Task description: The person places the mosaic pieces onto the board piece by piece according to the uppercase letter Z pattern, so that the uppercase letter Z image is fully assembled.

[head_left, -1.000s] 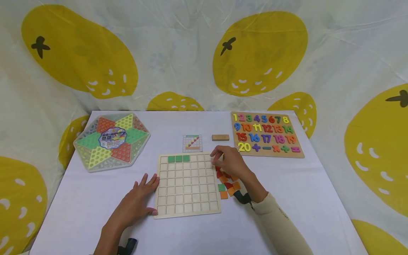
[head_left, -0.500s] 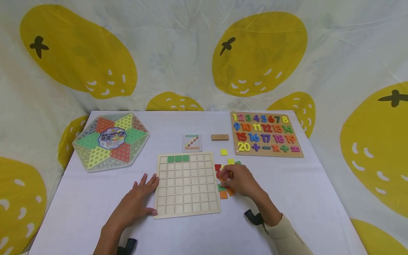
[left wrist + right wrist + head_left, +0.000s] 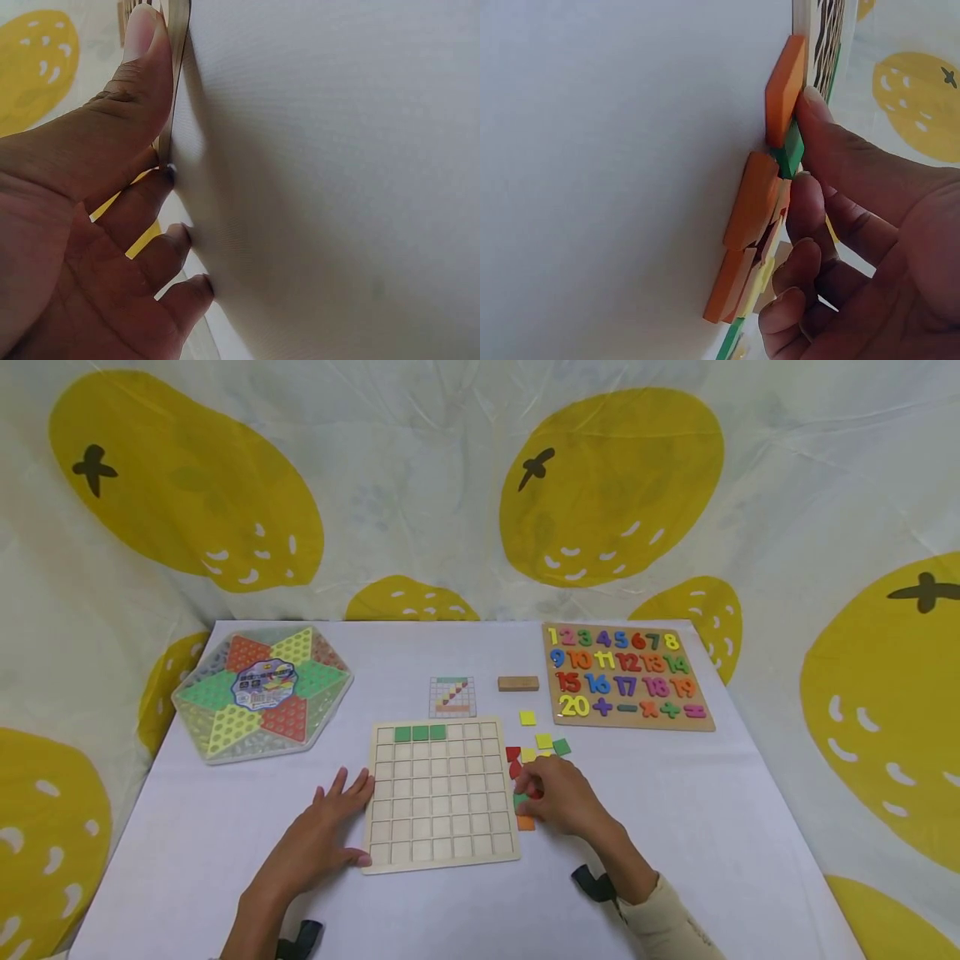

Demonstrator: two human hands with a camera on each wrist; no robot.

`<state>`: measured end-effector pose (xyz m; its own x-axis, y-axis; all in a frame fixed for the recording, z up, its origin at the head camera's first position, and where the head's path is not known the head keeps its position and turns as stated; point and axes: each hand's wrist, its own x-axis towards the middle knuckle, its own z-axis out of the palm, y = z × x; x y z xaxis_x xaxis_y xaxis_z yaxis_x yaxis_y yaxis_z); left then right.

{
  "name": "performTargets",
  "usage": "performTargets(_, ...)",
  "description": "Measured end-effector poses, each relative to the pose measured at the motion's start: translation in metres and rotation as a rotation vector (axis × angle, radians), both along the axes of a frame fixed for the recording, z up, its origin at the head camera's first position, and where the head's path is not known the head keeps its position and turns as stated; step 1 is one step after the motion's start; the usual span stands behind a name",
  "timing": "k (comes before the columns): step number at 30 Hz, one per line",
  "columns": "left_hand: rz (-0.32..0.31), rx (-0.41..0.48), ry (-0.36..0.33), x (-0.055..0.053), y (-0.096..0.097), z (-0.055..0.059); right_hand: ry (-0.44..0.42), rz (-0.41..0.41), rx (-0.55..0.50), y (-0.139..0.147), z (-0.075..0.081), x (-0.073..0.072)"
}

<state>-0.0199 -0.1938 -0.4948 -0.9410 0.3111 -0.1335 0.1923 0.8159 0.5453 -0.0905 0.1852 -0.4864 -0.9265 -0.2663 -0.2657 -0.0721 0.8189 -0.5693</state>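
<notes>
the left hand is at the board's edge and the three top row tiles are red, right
No: the head view shows the three tiles in the top row of the board are green, not red. The left hand is at its edge.

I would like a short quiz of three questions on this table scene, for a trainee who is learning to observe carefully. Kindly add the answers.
1. How many green tiles sit in the top row of the grid board?
2. True or false: the left hand touches the left edge of the grid board.
3. Which of these lies nearest to the far edge of the grid board?
A) the number puzzle
B) the pattern card
C) the hexagonal game box

Key: 1. Three. 2. True. 3. B.
</notes>
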Motion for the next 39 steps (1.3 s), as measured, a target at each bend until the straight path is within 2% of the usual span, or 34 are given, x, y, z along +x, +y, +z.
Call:
performTargets(9,0.008,0.009,-0.016,0.000,0.000,0.000,-0.027,0.016,-0.030,0.002,0.009,-0.003)
performTargets(18,0.005,0.001,-0.003,0.001,0.001,0.000,0.065,0.029,-0.134,-0.004,0.013,-0.013)
performTargets(26,0.012,-0.009,-0.004,0.001,0.002,0.000,0.116,-0.052,-0.172,-0.032,0.016,-0.031)
performTargets(33,0.018,-0.013,-0.031,0.000,0.002,-0.003,0.189,-0.053,-0.129,-0.059,0.013,-0.050)
performTargets(39,0.024,-0.022,-0.031,0.000,0.003,-0.003,0.214,-0.050,-0.088,-0.079,0.008,-0.067)
